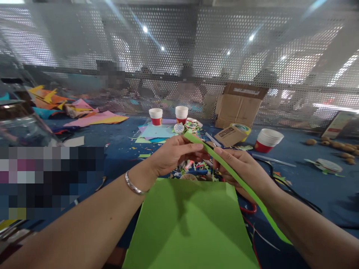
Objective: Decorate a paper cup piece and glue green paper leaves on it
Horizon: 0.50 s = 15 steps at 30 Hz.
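Note:
A long, narrow green paper strip (pixel 246 188) runs from between my hands down across my right forearm. My left hand (pixel 175 153), with a silver bangle at the wrist, pinches its upper end. Just beside it, my right hand (pixel 238 164) is closed with the thumb pressed at the strip. A thin dark edge shows between the hands; I cannot tell what it belongs to. A red loop (pixel 249 210) shows below my right hand, partly hidden. Below both hands lies a large green paper sheet (pixel 190 224), under their shadow.
Paper scraps (pixel 193 168) litter the blue table behind the sheet. Stacked paper cups (pixel 268 140) stand at the right, with more at the back. A cardboard box (pixel 238 106) leans near a perforated metal screen (pixel 168 45). Coloured paper (pixel 97 117) lies at the left.

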Motion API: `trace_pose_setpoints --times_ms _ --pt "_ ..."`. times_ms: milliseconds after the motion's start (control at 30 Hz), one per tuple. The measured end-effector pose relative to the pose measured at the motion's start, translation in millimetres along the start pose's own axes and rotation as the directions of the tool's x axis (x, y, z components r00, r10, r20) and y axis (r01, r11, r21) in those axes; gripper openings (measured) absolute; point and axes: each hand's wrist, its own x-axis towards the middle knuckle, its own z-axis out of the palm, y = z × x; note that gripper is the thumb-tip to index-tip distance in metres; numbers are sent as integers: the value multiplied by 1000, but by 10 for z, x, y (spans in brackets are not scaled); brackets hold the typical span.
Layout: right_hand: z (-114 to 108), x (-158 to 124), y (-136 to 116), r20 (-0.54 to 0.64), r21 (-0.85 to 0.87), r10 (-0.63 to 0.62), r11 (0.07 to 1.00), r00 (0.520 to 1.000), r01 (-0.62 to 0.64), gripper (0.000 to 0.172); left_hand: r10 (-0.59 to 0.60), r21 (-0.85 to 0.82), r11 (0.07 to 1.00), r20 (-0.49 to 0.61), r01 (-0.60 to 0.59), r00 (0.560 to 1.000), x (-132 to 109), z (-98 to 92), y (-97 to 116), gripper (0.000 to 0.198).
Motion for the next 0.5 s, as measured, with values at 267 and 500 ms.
trace_pose_setpoints --times_ms 267,500 --pt "-6 21 43 20 36 30 999 999 -31 58 -4 162 987 8 3 1000 10 -89 2 19" --pt "-67 70 90 80 19 52 998 995 -54 56 -2 269 963 -10 4 1000 3 -101 70 17"
